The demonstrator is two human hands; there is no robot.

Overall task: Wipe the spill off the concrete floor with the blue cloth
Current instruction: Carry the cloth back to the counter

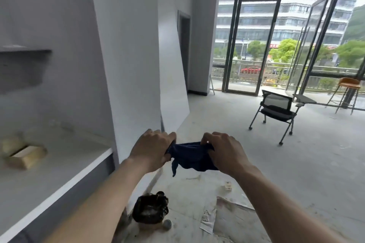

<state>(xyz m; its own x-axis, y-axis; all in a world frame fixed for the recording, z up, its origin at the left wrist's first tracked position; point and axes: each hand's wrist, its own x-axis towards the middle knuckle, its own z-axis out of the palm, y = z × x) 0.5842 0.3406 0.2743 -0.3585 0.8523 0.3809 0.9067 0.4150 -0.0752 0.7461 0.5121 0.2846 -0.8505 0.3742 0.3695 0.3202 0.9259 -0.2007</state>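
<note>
We hold the blue cloth bunched between both hands, up in the air above the concrete floor.

Nearest us, on the floor below our arms, we see a black crumpled bag with a small grey ball touching its right side, torn scraps of paper to the right, and a small pale object just beyond. Our left hand has its fingers curled tight on the cloth's left end; our right hand pinches the right end, and one corner hangs down between them. To the left runs a white table carrying a wooden tissue box. Farther off, a white board leans on the wall, a black wheeled chair stands well apart, and an orange stool sits by the glass doors.
</note>
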